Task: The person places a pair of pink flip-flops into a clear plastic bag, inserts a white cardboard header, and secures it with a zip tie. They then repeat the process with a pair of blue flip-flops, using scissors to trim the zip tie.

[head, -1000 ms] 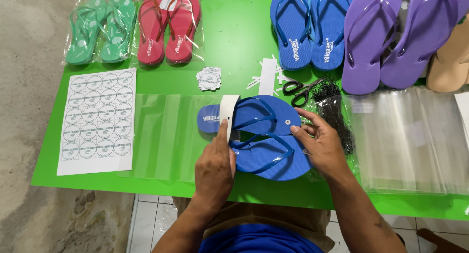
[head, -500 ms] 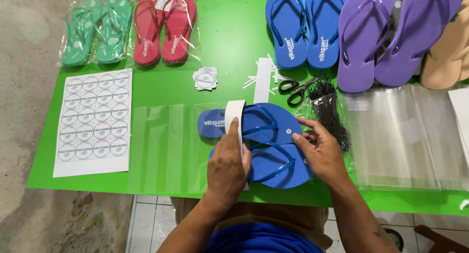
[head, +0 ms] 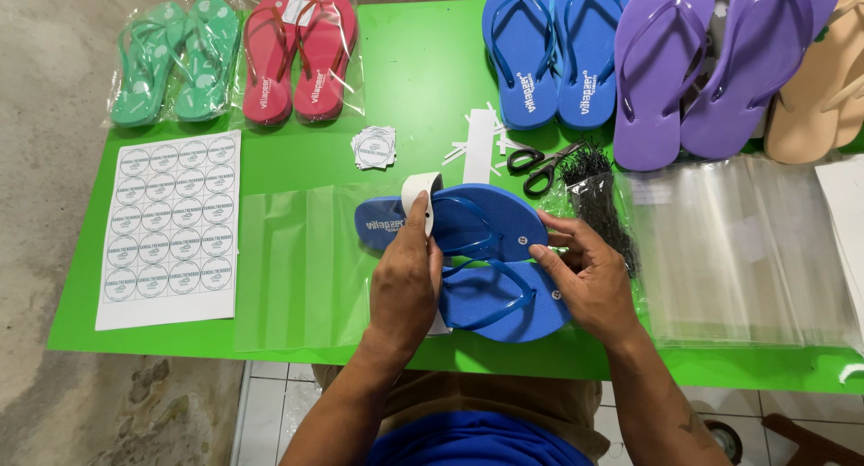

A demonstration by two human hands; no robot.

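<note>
A pair of blue flip-flops [head: 504, 291] lies stacked on the green table [head: 423, 88] near its front edge. My left hand [head: 407, 282] presses on them and pinches a white paper strip [head: 417, 196] that curls up over the straps. My right hand [head: 585, 273] grips the toe end of the pair, fingers on the sole's edge. A clear plastic bag [head: 297, 268] lies flat just left of the flip-flops.
A white sticker sheet [head: 171, 228] lies at the left. Bagged green [head: 171, 61] and red [head: 301, 57] flip-flops sit at the back, with loose blue [head: 553, 52] and purple [head: 711, 61] pairs. Scissors [head: 540, 165], black ties [head: 598, 192], paper strips [head: 480, 142] and clear bags [head: 747, 250] lie right.
My left hand has slid slightly right along the flip-flops, bending the white strip further over the straps. My right hand keeps its grip on the toe end.
</note>
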